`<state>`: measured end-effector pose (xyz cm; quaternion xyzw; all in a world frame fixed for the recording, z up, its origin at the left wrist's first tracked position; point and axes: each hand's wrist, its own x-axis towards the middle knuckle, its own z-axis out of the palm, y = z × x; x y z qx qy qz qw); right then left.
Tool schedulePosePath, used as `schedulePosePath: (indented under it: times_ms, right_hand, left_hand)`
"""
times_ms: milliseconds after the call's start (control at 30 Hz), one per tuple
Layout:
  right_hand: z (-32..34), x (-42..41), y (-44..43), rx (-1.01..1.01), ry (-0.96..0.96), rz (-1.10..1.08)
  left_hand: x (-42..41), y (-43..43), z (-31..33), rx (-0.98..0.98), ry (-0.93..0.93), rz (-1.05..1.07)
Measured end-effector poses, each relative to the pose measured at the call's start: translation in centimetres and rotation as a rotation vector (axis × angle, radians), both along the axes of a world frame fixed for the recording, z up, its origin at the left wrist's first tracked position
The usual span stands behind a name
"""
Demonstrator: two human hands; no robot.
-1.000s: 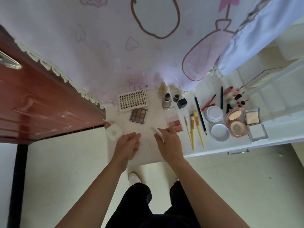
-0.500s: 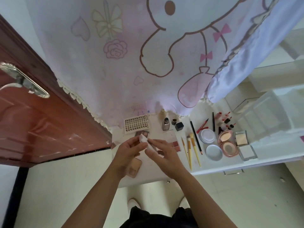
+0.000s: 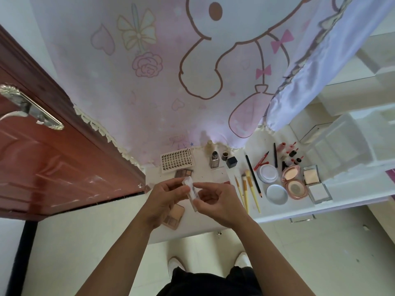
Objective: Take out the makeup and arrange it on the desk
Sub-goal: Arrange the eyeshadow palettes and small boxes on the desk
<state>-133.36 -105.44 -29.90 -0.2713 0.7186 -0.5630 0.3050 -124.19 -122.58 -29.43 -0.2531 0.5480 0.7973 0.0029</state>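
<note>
Both hands hold a small white tube above the white desk. My left hand pinches its upper end and my right hand grips its lower part. Under my left hand a beige powder palette lies on the desk. Behind the hands sit a brown eyeshadow palette and a white lash tray. Yellow-handled brushes lie to the right. Further right are round white compacts, a pink open compact and a square highlighter case.
Small bottles and a dark cube stand at the desk's back under a pink cartoon curtain. Lip products lie at the back right. A red-brown door stands left. A white plastic organizer is at the far right.
The white tube was lifted off the desk and is now held in both hands. The left hand let go of the beige palette, which lies on the desk. The camera tilted up.
</note>
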Motion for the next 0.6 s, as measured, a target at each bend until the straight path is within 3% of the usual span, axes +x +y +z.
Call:
schedulePosePath:
  times_ms: [200,400,533,600]
  right_hand:
    - [-0.3,-0.3,0.4,-0.032,-0.022,0.014]
    - [0.2,-1.6,1.1,0.086,0.036,-0.023]
    - [0.4,-2.4,0.8,0.167,0.167,-0.135]
    - [0.4,-2.9,0.6,0.168,0.197,-0.192]
  left_hand:
    - [-0.3,0.1,0.0,0.005,0.011,-0.023]
    - [-0.4,0.1,0.6,-0.009,-0.054,-0.049]
    - [-0.6,0.0,1.0,0.148,-0.190,0.009]
    - [-0.5,-0.2,1.3,0.287,-0.253,-0.062]
